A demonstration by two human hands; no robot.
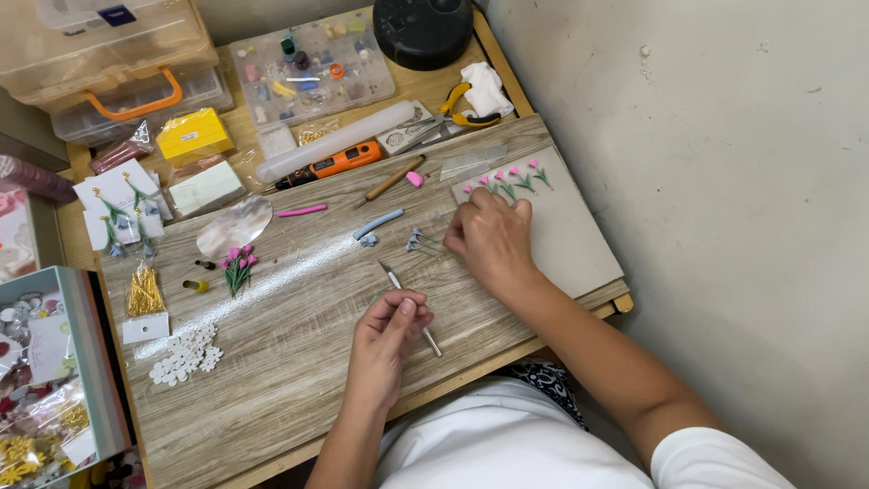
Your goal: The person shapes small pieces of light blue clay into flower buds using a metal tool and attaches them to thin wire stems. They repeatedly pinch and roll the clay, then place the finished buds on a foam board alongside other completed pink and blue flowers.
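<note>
My left hand (387, 337) is closed around a thin metal craft knife (409, 307), its blade pointing away over the wood-grain board (299, 353). My right hand (491, 238) rests knuckles up at the near left corner of a grey slab (570, 235), fingers curled at small pieces; what the fingertips pinch is hidden. A row of tiny pink clay tulips with green stems (509, 181) lies on the slab just beyond that hand. Small blue clay bits (368, 239) and a blue clay roll (378, 223) lie left of it.
A bunch of pink tulips (238, 266), white clay flowers (186, 353), gold pins (143, 292), a clear roller (335, 141), an orange tool (330, 165), pliers (453, 113), bead boxes (308, 68) and a black round object (423, 29) surround the board. The wall stands at right.
</note>
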